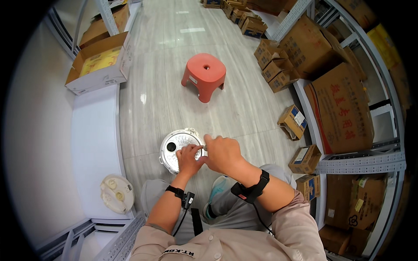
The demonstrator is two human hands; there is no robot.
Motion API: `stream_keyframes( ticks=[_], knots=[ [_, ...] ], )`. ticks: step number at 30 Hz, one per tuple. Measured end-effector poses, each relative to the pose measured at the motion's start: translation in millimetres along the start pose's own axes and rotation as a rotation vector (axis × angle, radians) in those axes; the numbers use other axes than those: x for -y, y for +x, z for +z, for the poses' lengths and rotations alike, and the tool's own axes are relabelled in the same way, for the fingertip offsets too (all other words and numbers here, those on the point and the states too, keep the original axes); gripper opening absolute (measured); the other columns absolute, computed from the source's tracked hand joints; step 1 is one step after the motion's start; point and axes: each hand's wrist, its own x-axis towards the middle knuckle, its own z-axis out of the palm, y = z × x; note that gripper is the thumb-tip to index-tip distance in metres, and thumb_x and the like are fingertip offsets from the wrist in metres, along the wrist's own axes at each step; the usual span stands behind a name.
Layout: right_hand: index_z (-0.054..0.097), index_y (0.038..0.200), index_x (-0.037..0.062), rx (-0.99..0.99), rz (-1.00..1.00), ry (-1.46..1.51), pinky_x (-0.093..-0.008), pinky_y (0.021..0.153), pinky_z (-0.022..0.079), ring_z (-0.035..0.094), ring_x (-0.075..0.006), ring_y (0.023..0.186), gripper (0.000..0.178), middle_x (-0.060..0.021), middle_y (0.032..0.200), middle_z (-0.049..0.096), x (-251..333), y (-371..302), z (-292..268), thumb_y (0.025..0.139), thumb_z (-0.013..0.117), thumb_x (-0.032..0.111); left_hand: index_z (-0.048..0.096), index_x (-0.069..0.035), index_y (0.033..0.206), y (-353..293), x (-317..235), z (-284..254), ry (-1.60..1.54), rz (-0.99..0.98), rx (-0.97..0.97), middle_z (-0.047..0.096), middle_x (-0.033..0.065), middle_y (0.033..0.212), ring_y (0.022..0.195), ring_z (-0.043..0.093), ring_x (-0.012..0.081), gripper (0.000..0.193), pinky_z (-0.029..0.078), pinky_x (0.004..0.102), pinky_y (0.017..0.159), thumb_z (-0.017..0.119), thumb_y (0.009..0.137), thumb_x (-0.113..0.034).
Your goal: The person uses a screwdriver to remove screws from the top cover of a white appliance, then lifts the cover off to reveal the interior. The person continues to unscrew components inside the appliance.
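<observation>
A round silver metal lid with a pale rim, small clips along its edge and a dark round hole is in front of my knees. Whether it lies on the floor or is held just above it, I cannot tell. My left hand lies over the lid's lower right part, its fingers bent and pressed on the metal near the rim. At the lid's right edge my right hand is closed, thumb and fingers together. A small shiny bit shows between the two hands, too hidden to name.
Ahead on the floor stands a red plastic stool. A cream plastic lid sits on the white low shelf at left, with an open carton farther along. Small cardboard boxes and loaded metal shelving line the right.
</observation>
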Motion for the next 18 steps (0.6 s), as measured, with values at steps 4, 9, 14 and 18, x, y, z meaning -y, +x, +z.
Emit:
stream_keyframes(
  ticks=[4,9,14,18],
  knots=[
    [0.063,0.093,0.0046,0.017,-0.007,-0.009,-0.0423,0.053,0.053,0.067,-0.0331,0.062,0.022,-0.0160,0.088,0.064,-10,5,15,0.079,0.077,0.016,0.073,-0.024,0.119,4,-4,-3,-0.025,-0.029,0.048,0.064,-0.0025,0.115,0.113,0.057,0.0195,0.049,0.033,0.0397,0.100,0.087,0.072,-0.027],
    [0.064,0.095,0.0013,-0.285,-0.374,0.012,-0.0421,0.054,0.054,0.069,-0.0358,0.065,0.025,-0.0166,0.087,0.065,-20,8,15,0.084,0.074,0.021,0.073,-0.024,0.120,4,-10,-6,-0.019,-0.039,0.030,0.064,-0.0027,0.115,0.114,0.056,0.0196,0.049,0.033,0.0400,0.102,0.086,0.072,-0.027],
    [0.063,0.098,0.0007,-0.010,0.202,0.043,-0.0422,0.067,0.057,0.067,-0.0355,0.081,0.021,-0.0148,0.089,0.064,8,0,0,0.080,0.072,0.004,0.073,-0.024,0.119,2,-9,-9,-0.026,-0.047,0.052,0.063,-0.0026,0.116,0.114,0.056,0.0196,0.050,0.032,0.0400,0.103,0.087,0.072,-0.027],
    [0.062,0.099,0.0000,0.133,0.096,0.060,-0.0425,0.072,0.056,0.066,-0.0354,0.088,0.021,-0.0150,0.091,0.064,-3,10,-5,0.081,0.072,0.002,0.072,-0.024,0.119,2,-10,-10,-0.031,-0.037,0.036,0.063,-0.0025,0.116,0.114,0.056,0.0193,0.050,0.032,0.0396,0.102,0.088,0.072,-0.028]
  ],
)
